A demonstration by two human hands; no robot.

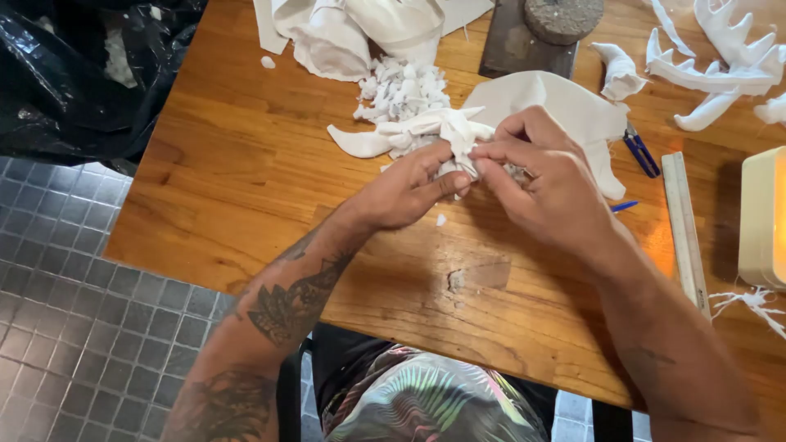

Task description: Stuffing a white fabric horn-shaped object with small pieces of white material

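Both my hands meet over a wooden table [246, 180], pinching a small white fabric piece [438, 131] with pointed, stuffed-looking ends. My left hand [405, 192] grips it from below and the left. My right hand [544, 176] closes its fingertips on the same piece from the right. A flat white cloth [565, 102] lies under and behind my right hand. A heap of small white scraps [403, 88] sits just beyond the piece.
Blue-handled snips [640, 151] and a long ruler [686, 229] lie to the right. White antler-shaped fabric pieces [720, 61] rest at the far right. A grey stone block [536, 33], white rolled cloth [352, 33], a black plastic bag [74, 65] and a cream box [765, 217] ring the area.
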